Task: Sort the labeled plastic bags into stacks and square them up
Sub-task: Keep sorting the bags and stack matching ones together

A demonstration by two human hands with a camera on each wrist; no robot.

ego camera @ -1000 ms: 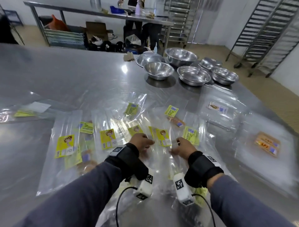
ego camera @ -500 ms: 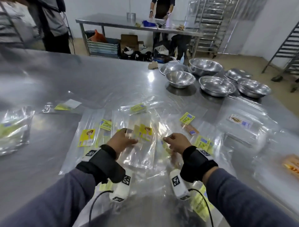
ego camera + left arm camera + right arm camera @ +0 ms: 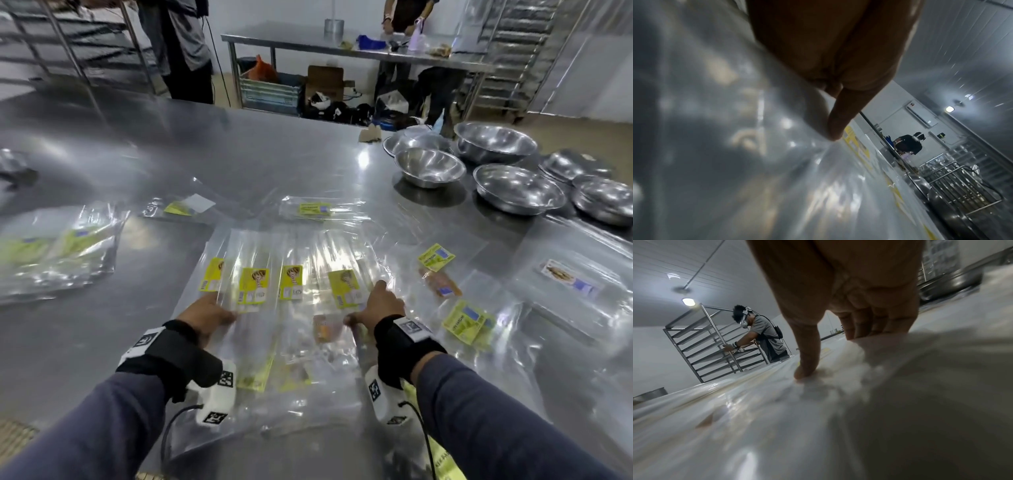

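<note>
Several clear plastic bags (image 3: pixel 291 253) with yellow picture labels lie fanned and overlapping on the steel table (image 3: pixel 239 150), straight ahead. My left hand (image 3: pixel 222 313) holds the fan's near left edge; in the left wrist view the thumb (image 3: pixel 835 128) presses on the film. My right hand (image 3: pixel 364 303) grips the right edge. In the right wrist view its thumb (image 3: pixel 805 368) sits on top and the curled fingers (image 3: pixel 869 327) go under the plastic. More bags lie beneath my wrists.
A loose pile of bags (image 3: pixel 58 253) lies at the left, single bags (image 3: pixel 318 209) further back, green-labelled bags (image 3: pixel 467 322) and a white-labelled bag (image 3: pixel 568 281) at the right. Steel bowls (image 3: pixel 428 168) stand at the back right. People work at a far table and a rack.
My hands have spread apart, and the yellow-labelled bags now lie gathered in one fanned row between them. The view has swung left and up.
</note>
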